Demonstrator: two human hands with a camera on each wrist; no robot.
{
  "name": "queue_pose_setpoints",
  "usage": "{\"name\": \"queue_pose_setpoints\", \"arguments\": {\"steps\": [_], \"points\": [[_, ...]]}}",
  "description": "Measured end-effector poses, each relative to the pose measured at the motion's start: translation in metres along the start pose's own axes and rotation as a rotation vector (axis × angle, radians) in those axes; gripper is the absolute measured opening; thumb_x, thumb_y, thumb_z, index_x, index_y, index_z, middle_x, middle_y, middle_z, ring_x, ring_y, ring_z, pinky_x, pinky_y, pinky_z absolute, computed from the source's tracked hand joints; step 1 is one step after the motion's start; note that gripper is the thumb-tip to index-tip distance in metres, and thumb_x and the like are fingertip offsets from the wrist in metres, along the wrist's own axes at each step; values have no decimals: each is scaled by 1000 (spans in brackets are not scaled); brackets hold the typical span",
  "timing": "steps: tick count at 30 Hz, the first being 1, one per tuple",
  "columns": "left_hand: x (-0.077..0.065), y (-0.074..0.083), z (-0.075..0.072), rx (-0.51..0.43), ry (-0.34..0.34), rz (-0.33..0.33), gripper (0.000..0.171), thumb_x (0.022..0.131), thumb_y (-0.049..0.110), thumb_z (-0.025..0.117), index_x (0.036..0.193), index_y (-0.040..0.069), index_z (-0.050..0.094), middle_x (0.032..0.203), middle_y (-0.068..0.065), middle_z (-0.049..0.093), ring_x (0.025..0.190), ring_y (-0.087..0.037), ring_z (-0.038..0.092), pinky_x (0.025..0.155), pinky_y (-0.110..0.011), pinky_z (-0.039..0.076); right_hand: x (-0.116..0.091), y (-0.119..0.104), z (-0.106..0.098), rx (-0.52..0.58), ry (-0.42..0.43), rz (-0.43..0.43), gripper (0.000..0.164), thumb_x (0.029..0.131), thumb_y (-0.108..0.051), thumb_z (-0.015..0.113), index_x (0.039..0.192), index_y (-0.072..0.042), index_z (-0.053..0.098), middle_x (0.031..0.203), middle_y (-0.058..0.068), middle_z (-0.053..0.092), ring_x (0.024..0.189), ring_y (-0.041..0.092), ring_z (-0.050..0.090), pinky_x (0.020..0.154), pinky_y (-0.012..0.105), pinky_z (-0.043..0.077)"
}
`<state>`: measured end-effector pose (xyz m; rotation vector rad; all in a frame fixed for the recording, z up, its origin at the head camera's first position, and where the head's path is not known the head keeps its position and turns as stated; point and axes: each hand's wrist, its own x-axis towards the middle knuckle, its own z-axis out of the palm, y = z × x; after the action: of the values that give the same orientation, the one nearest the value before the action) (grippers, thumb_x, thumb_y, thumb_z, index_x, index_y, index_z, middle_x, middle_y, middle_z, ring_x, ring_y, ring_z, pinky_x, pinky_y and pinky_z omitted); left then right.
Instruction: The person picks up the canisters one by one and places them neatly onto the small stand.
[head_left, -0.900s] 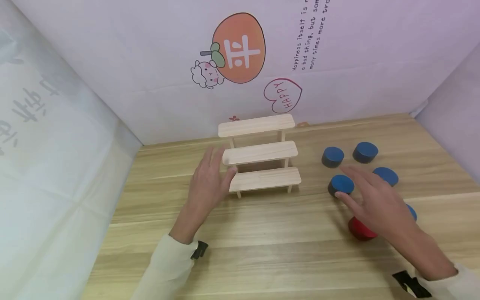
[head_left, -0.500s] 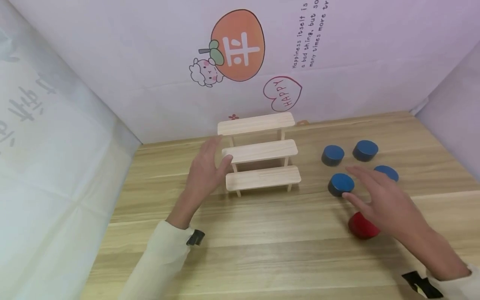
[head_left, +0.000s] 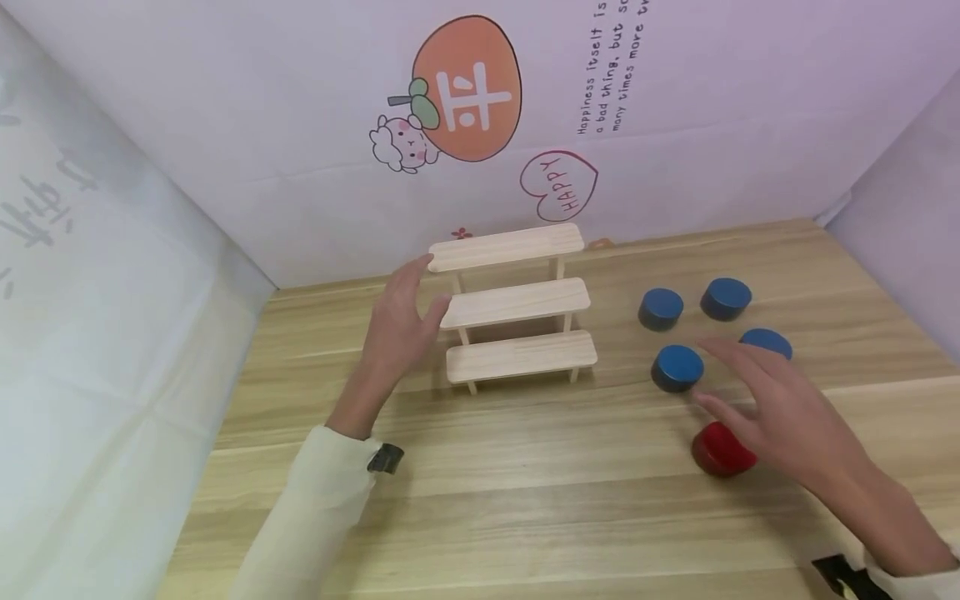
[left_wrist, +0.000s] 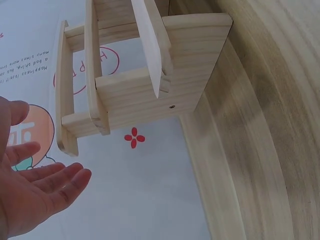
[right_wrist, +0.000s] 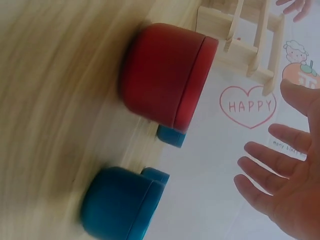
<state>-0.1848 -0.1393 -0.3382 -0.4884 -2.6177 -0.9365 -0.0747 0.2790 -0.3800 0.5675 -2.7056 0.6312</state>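
On the table, the 3-tier stand stands before the back wall, highest tier at the rear, with the left hand at its left, near the top tier's end. Well to the stand's right, 5 pots show from the head view: the far left pot just beside the far right pot, the middle left pot and middle right pot in front of them, and the nearest pot foremost. The right hand lies right of the middle left pot, partly hiding the middle right and nearest pots.
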Motion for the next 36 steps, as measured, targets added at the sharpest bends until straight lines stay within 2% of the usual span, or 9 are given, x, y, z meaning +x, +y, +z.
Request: {"name": "queue_pose_setpoints", "arguments": {"steps": [5,10,14,18,29,33,35,36], "points": [[5,-6,0,-52,-10,2,55,98,15,62,148,1,44,143,-22,49,117,-39,55,92,-50,48,-9,7,-1,9,-24,-26,69,81,-20,84,141,-4,54,135,19,56,122,43,50,103,57,37],[12,-8,-1,-92,-31,-22,55,99,18,60,149,3,43,146,-20,46,118,-39,54,92,-49,48,-16,15,-5,17,-45,-4,68,81,-20,84,140,-2,54,138,19,54,124,44,47,113,50,28],[16,-9,-2,-88,-47,-59,57,99,21,59,151,5,41,149,-18,44,120,-37,53,93,-49,47,-19,19,-6,16,-53,12,68,82,-21,84,139,1,53,138,23,52,123,48,46,111,56,27],[19,-10,-3,-70,-66,-81,58,99,22,58,151,6,40,149,-17,43,120,-35,53,92,-49,47,-22,22,-7,15,-70,38,69,81,-21,84,138,1,53,135,25,53,121,50,46,104,64,30],[31,-15,-2,-82,-106,-120,59,100,23,59,151,4,39,151,-16,43,122,-36,55,95,-51,46,-33,35,-12,30,-79,28,70,81,-16,84,141,-1,50,133,26,54,118,49,47,111,57,26],[36,-18,0,-83,-121,-145,59,101,26,58,152,6,38,152,-15,43,122,-37,55,97,-52,46,-39,40,-13,39,-91,49,75,78,-12,86,143,-1,48,134,28,52,118,50,45,111,58,24],[37,-20,0,-95,-133,-170,59,101,28,58,153,7,37,151,-16,43,123,-38,55,97,-53,46,-41,43,-13,40,-101,63,80,75,-12,88,143,-3,48,134,27,52,119,50,45,116,49,22],[37,-20,0,-103,-138,-179,60,102,29,57,154,8,37,151,-17,44,123,-38,55,97,-53,46,-42,45,-13,46,-102,62,82,73,-12,89,144,-3,48,134,27,52,118,50,45,116,49,22]]}}
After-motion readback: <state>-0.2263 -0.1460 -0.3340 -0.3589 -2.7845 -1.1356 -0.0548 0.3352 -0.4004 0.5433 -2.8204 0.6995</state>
